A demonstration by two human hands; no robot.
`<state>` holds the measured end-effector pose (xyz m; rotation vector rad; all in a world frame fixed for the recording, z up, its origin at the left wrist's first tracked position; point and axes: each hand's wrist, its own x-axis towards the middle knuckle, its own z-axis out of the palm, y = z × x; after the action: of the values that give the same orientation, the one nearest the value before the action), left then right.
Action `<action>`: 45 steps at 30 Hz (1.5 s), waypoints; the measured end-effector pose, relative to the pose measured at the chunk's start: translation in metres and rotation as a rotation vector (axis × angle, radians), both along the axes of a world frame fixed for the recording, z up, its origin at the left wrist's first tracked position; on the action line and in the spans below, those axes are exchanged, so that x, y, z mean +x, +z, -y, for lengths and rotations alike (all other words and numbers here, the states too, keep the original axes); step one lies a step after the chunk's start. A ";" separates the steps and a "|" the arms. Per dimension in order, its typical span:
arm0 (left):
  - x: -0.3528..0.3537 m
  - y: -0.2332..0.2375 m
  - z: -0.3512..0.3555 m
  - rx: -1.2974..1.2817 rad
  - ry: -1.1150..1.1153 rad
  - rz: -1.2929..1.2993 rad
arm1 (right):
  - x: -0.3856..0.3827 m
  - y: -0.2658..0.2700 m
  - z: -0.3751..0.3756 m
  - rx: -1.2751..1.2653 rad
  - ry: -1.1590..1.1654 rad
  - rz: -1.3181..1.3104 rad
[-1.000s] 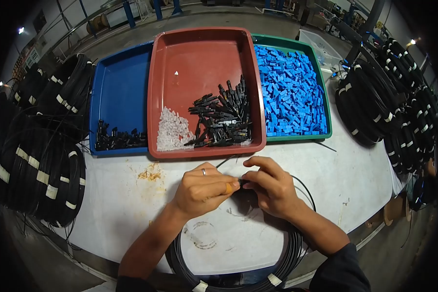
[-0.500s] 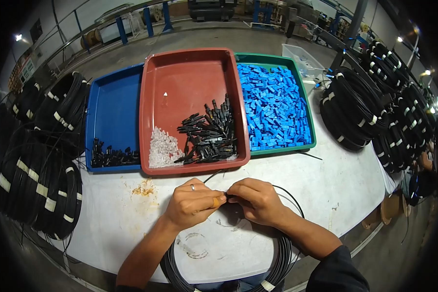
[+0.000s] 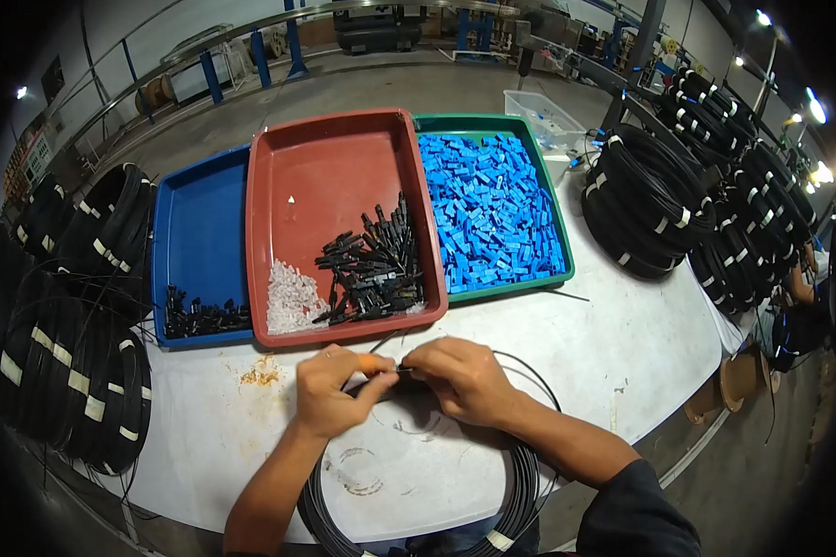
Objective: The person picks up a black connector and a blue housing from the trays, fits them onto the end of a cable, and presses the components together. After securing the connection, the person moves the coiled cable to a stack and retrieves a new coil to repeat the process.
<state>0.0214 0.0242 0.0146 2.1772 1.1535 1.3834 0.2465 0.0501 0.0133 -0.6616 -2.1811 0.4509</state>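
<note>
My left hand (image 3: pixel 330 390) and my right hand (image 3: pixel 460 379) meet over the table, fingertips almost touching. Between them is the end of a black cable (image 3: pixel 534 376), which arcs out behind my right hand. My right fingers close around it. With thumb and orange-wrapped index finger, my left hand pinches at the same spot; a small dark part there is mostly hidden by the fingers. The rest of the cable lies in a coil (image 3: pixel 520 497) at the near table edge, below my wrists, bound with white tape.
A red tray (image 3: pixel 330 176) holds black connector pieces (image 3: pixel 376 265) and small clear parts (image 3: pixel 293 299). The blue tray (image 3: pixel 200 232) has black parts; the green tray (image 3: pixel 562 251) has blue clips (image 3: pixel 492 209). Cable coils (image 3: pixel 646 204) stand right, more coils (image 3: pixel 74 371) left.
The view has shifted, so the trays appear further left. My left fingers have changed their grip, with the orange-wrapped finger now straighter and the thumb lower. My right hand keeps its pinch.
</note>
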 end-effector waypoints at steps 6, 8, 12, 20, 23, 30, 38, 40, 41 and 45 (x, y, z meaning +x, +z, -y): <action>-0.004 -0.010 0.001 -0.194 0.059 0.279 | -0.003 -0.001 0.002 -0.048 -0.045 -0.027; -0.004 -0.009 0.002 -0.193 0.058 0.259 | -0.003 -0.001 0.000 -0.020 -0.036 -0.032; -0.006 -0.010 0.002 -0.180 0.018 0.219 | -0.002 -0.001 0.000 -0.022 -0.017 0.001; -0.007 -0.012 0.007 -0.123 0.008 0.147 | 0.000 -0.001 0.000 -0.041 0.016 0.110; -0.007 -0.012 0.005 -0.187 -0.009 0.194 | 0.000 0.000 0.000 -0.041 0.026 0.119; -0.039 0.031 -0.021 -0.099 0.053 -0.063 | 0.000 -0.008 -0.003 -0.071 0.062 0.113; -0.099 0.042 -0.085 0.150 0.343 -0.851 | 0.002 -0.007 -0.003 -0.071 0.073 0.129; -0.095 0.038 -0.090 0.146 0.332 -0.878 | 0.002 -0.005 -0.002 -0.091 0.075 0.149; -0.092 0.035 -0.093 0.146 0.361 -0.870 | 0.003 -0.004 -0.002 -0.106 0.082 0.171; -0.089 0.030 -0.102 0.053 0.470 -0.926 | 0.003 -0.004 -0.003 -0.130 0.078 0.181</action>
<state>-0.0680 0.1259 0.0448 2.7835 2.0430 0.4536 0.2493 0.0527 0.0094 -0.7127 -2.3697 0.5979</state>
